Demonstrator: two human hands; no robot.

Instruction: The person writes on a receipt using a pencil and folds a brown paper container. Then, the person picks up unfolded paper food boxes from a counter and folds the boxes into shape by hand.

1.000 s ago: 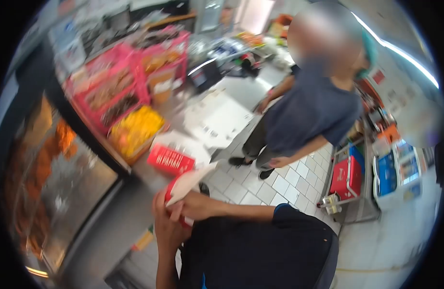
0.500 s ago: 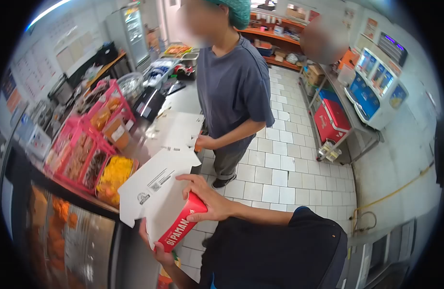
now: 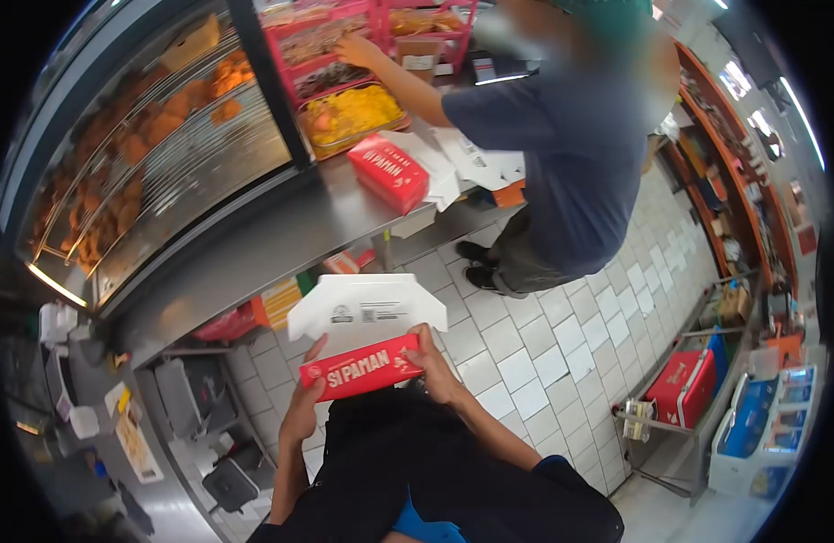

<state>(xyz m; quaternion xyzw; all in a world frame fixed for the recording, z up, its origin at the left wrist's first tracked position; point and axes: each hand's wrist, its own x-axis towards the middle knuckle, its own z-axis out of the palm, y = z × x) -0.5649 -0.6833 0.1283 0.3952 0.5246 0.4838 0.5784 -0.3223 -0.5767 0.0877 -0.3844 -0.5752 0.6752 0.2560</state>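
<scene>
My left hand (image 3: pixel 303 400) grips the left end of a red takeaway box (image 3: pixel 370 369) lettered "SI PAMAN". My right hand (image 3: pixel 435 366) is closed on its right end. The box is held in front of my body, above the floor, with its white flap lid (image 3: pixel 367 312) raised and open away from me. Printed marks show on the lid's inside. Ahead on the steel counter rests a second red box (image 3: pixel 390 172), its white lid opened to the right. Flat white cardboard (image 3: pixel 480 161) lies beside it.
A co-worker (image 3: pixel 571 172) stands at the counter, one arm reaching over pink baskets (image 3: pixel 322 45) near a tray of yellow food (image 3: pixel 352 118). A glass display case (image 3: pixel 164 136) with fried food is at left. A red cooler (image 3: pixel 684 387) sits on a rack at right.
My view has swung round toward the display case. The box in my hands has come away from the counter and levelled before my body. The co-worker's arm now reaches to the pink baskets.
</scene>
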